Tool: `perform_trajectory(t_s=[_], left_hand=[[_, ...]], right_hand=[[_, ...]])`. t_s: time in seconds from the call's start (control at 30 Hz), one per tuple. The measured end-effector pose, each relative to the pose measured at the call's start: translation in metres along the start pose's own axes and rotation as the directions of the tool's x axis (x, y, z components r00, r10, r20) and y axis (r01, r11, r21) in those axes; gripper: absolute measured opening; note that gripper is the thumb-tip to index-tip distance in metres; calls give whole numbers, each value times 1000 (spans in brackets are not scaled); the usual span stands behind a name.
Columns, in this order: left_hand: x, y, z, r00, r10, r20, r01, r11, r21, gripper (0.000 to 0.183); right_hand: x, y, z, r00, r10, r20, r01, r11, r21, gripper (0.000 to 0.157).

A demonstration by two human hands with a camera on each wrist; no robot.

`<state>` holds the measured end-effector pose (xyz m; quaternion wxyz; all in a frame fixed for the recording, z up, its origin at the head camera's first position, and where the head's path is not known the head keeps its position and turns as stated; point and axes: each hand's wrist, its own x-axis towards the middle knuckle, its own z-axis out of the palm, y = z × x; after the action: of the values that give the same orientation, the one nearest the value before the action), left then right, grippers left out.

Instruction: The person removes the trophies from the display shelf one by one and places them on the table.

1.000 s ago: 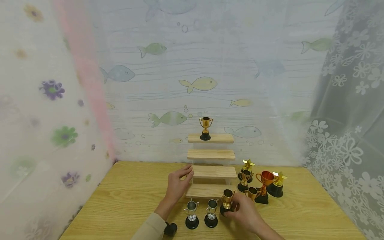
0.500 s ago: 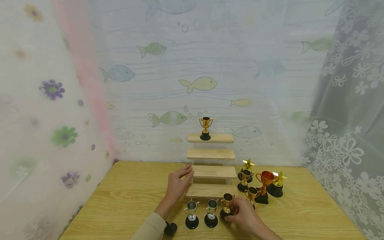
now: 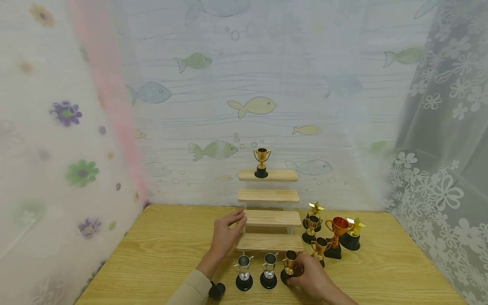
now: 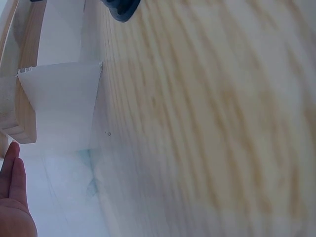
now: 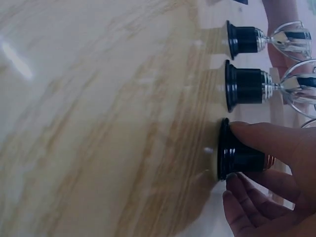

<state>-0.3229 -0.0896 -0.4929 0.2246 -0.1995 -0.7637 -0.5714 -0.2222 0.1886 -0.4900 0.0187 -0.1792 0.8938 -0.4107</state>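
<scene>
My right hand (image 3: 313,275) pinches the black base (image 5: 242,154) of a small gold-coloured trophy cup (image 3: 291,262). It stands upright at the right end of a row with two silver trophy cups (image 3: 243,271), its base right at the tabletop in the right wrist view. Behind the row rises a stepped wooden display stand (image 3: 270,242), and a gold trophy cup (image 3: 261,160) occupies its top step. My left hand (image 3: 225,235) rests with extended fingers (image 4: 18,180) against the left end of a middle step.
Right of the stand cluster two gold cups (image 3: 321,246), a larger orange-red cup (image 3: 338,231) and two star trophies (image 3: 350,240). A small black object (image 3: 217,291) lies by my left sleeve (image 3: 192,288). Patterned curtains enclose the wooden table (image 3: 160,254).
My right hand has lowered the gold-coloured trophy cup and drawn it slightly nearer to me, into line with the silver ones. My left hand has stayed at the stand.
</scene>
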Motion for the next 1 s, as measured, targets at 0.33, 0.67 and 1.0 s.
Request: perform_trajectory(t_s=[0.33,0.67,1.0], left_hand=[[1,-1,0,1000,-13,12,13,1000,20,29],[0,-1,0,1000,5,5,-5,999,34,27],[0,-1,-1,1000,-8,14,7,999,36,28]], right_hand=[[0,3,1,999,42,0,-42,999,25,29],[-4,7,-4,998,56,39,-58,997,54,33],[-14,1,-18,994,97,54,-101,993,62,53]])
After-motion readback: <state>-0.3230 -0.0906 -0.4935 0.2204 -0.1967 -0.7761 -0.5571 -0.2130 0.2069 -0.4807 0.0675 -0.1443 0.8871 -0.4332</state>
